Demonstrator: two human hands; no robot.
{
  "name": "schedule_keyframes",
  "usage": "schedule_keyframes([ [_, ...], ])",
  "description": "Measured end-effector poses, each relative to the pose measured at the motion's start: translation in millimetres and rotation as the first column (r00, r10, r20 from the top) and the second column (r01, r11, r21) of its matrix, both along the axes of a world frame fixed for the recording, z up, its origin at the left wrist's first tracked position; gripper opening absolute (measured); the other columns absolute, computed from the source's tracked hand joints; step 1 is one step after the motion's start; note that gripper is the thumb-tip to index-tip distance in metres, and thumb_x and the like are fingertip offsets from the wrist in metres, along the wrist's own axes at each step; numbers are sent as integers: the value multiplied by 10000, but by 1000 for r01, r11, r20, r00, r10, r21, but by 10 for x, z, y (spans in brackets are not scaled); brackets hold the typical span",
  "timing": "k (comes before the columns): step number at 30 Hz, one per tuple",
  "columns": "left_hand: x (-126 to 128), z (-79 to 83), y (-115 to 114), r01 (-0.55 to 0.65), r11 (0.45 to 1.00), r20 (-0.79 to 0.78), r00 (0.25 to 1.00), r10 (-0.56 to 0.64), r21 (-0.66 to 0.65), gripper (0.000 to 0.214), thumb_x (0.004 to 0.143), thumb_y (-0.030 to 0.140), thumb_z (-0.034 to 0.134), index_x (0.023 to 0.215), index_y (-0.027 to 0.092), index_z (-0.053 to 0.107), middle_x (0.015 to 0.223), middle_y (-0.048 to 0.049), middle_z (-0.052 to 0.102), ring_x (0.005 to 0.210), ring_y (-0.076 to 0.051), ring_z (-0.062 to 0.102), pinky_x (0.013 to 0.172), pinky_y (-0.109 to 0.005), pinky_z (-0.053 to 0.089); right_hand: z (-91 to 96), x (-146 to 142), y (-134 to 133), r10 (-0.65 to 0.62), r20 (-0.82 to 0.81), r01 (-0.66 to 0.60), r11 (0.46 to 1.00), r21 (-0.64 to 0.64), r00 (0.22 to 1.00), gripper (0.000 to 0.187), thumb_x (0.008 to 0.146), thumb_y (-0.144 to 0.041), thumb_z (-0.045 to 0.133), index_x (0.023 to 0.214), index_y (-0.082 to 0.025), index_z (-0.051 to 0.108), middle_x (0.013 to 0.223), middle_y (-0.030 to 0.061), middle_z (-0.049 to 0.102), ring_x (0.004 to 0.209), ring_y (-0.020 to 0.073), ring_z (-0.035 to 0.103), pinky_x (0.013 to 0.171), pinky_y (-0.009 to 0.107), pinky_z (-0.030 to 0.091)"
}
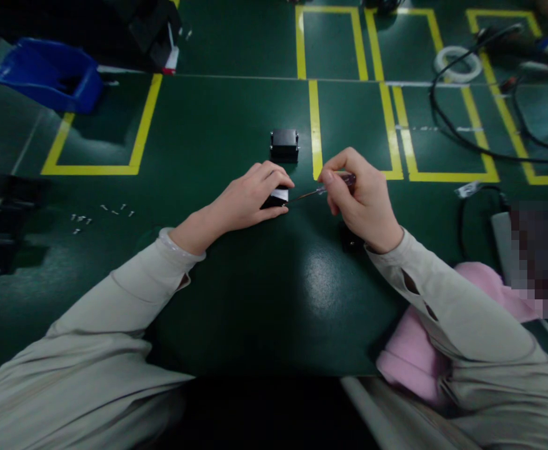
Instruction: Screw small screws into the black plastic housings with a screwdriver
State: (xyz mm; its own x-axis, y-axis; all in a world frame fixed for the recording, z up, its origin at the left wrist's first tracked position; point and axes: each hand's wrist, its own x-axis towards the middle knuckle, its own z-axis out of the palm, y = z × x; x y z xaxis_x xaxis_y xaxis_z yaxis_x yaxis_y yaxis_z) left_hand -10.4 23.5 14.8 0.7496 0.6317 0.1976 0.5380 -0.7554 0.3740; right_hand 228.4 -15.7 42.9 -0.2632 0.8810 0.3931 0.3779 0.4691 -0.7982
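My left hand (250, 199) is closed around a small black block-shaped part (276, 198) with a pale top face, pressing it to the green table. In my right hand (360, 194) is a screwdriver (308, 193) with a clear purplish handle. Its thin shaft points left, and the tip meets the right side of the held part near a small screw. Just beyond my left hand stands a second black block-shaped part (284, 145) with small metal bits at its sides. Another dark piece (350, 239) lies partly hidden under my right wrist.
Several loose screws (81, 219) lie left of my left hand. A blue bin (49, 74) stands at the far left, with dark parts (2, 219) nearer. On the right are a white tape roll (458, 64), a black cable (447, 119) and pink cloth (417, 356).
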Motion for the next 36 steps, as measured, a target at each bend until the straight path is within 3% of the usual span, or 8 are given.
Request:
schedule_keyframes([
  [20, -5, -58, 10, 14, 1000, 68, 998, -13, -18, 408, 918, 314, 674, 1279, 198, 525, 1309, -126, 577, 1263, -285, 529, 1079, -489, 448, 9, 0, 4, -3, 18, 3, 1000, -7, 1000, 262, 1015, -493, 474, 926, -249, 508, 684, -41, 527, 569, 101, 522, 544, 263, 420],
  [25, 39, -81, 6, 39, 998, 123, 992, -33, -44, 413, 924, 320, 681, 1282, 198, 516, 1301, -116, 587, 1276, -267, 526, 1104, -458, 440, 77, -9, -5, 5, 30, -6, 1000, 31, 1000, 177, 1015, -412, 491, 971, -241, 498, 722, -31, 537, 630, 116, 571, 592, 287, 448],
  [31, 132, -125, -27, 96, 992, 154, 985, -82, -83, 509, 922, 382, 686, 1353, 200, 485, 1337, -121, 583, 1297, -273, 522, 1119, -447, 440, 194, -17, -39, -29, 122, 23, 998, 54, 992, 291, 1028, -481, 445, 869, -240, 476, 716, -13, 572, 617, 126, 585, 574, 295, 408],
  [36, 109, -165, -23, 49, 989, 136, 990, -29, -143, 567, 912, 440, 696, 1387, 217, 482, 1327, -107, 579, 1259, -269, 558, 1082, -428, 474, 270, -34, -70, -5, 190, 4, 1000, 3, 982, 141, 1007, -334, 460, 905, -237, 466, 756, -2, 580, 595, 126, 560, 588, 299, 395],
])
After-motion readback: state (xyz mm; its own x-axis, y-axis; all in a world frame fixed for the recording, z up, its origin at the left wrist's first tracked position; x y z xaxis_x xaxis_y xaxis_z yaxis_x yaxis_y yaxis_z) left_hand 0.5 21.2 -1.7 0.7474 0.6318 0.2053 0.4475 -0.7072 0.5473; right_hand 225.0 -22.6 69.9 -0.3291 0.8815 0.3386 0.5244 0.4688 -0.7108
